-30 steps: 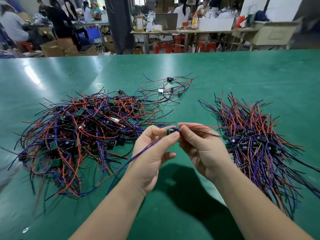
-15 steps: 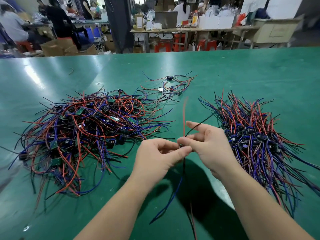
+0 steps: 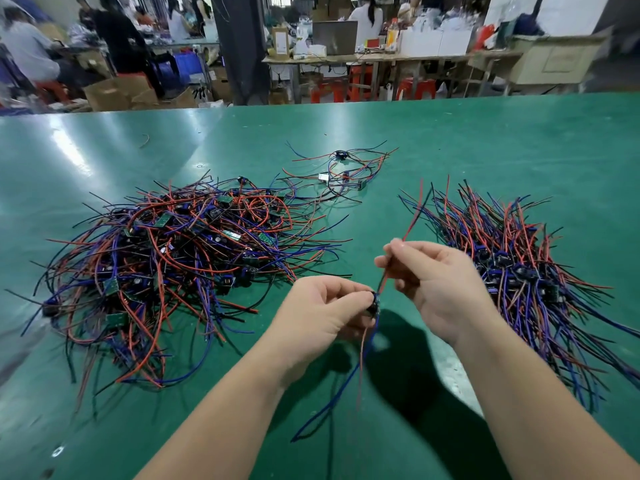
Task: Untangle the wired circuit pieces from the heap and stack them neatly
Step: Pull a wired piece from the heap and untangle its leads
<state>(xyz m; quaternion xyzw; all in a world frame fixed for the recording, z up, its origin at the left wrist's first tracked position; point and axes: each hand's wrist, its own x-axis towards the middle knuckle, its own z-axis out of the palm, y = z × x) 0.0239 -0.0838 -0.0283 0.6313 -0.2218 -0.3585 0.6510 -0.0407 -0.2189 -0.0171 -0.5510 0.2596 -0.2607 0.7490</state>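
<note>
A tangled heap [image 3: 180, 265] of small circuit boards with red, blue and black wires lies on the left of the green table [image 3: 485, 140]. An ordered stack [image 3: 512, 271] of the same pieces lies on the right. Between them, above the table, my left hand [image 3: 322, 317] pinches the small board of one wired piece [image 3: 375, 303]. My right hand [image 3: 440, 282] pinches that piece's upper red and black wires, which stick up past my fingers. Its blue and red wires hang down toward me.
A small loose cluster of wired pieces [image 3: 343, 171] lies farther back in the middle. A stray wire scrap [image 3: 145, 140] lies at the back left. Beyond the table's far edge are work benches, cardboard boxes, red stools and seated people.
The piece went from lying level between my hands to hanging upright. My right hand has slid up along the upper wires, away from the left hand, which stays on the board.
</note>
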